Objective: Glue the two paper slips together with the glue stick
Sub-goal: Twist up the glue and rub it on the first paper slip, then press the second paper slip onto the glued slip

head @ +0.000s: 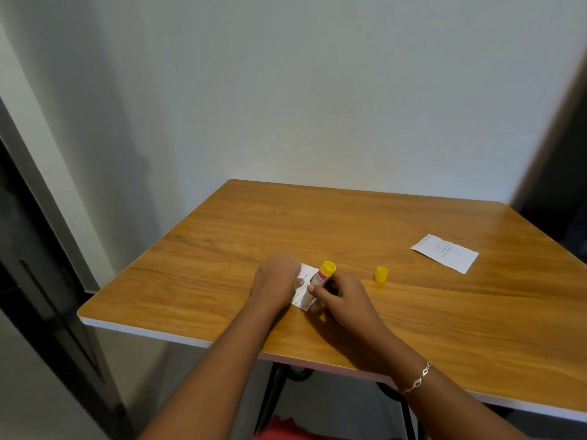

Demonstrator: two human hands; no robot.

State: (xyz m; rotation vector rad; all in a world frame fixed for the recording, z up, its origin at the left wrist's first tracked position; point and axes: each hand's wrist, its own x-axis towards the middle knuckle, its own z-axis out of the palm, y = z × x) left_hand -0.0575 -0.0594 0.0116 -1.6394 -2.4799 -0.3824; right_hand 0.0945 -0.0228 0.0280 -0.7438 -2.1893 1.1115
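Observation:
One white paper slip (305,274) lies flat near the table's front left, mostly covered by my hands. My left hand (275,282) presses down on its left part, fingers flat. My right hand (341,296) grips the glue stick (319,281), a white and pink tube with a yellow base pointing up and away; its lower tip rests on the slip. The stick's yellow cap (381,274) stands alone on the table to the right. A second printed slip (444,253) lies further right, apart from everything.
The wooden table (222,249) stands against a pale wall. Its white front edge runs below my forearms. A bracelet (416,379) sits on my right wrist. A dark door frame stands at the far left.

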